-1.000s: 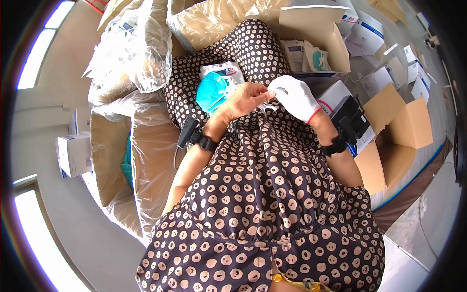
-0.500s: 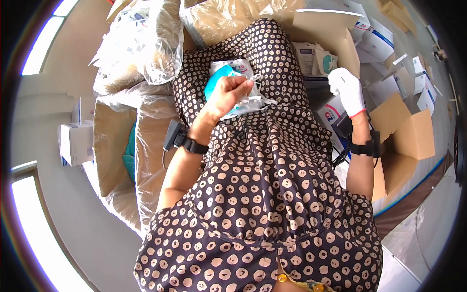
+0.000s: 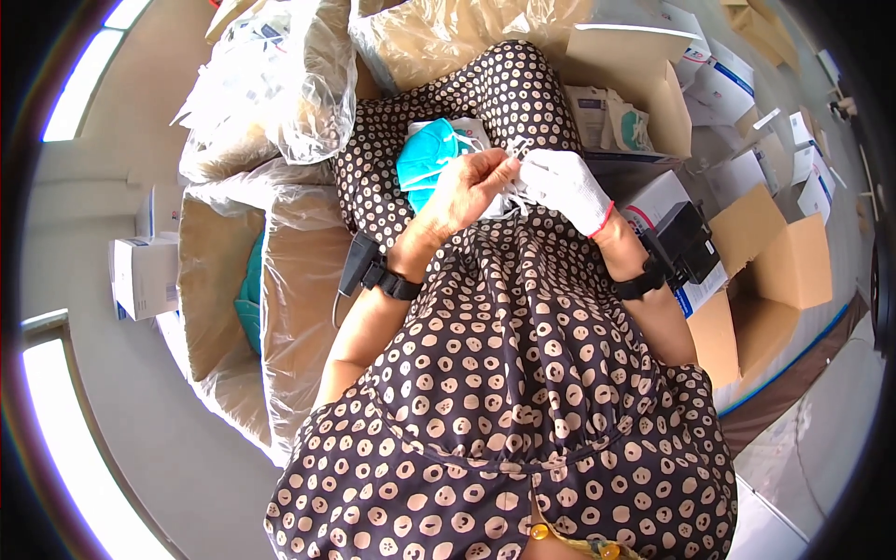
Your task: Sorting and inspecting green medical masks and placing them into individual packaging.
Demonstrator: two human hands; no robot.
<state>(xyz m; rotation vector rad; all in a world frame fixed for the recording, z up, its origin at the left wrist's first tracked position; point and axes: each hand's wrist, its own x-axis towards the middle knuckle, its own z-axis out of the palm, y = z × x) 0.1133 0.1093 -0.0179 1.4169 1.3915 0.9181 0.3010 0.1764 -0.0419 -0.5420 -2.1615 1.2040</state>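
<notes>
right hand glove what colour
White, with a thin red band at the wrist; the right hand shows in the head view.

**Counted, kind by kind**

Two hands: bare left hand (image 3: 467, 191), white-gloved right hand (image 3: 565, 187). Two black wristbands (image 3: 392, 280), one per wrist. One teal face mask (image 3: 425, 159) on the lap. Two open brown cardboard boxes (image 3: 775, 271) at right. At least three plastic-lined cartons (image 3: 299, 280) at left (edges overlap). Small white boxes (image 3: 145, 275): several, exact count unclear.
</notes>
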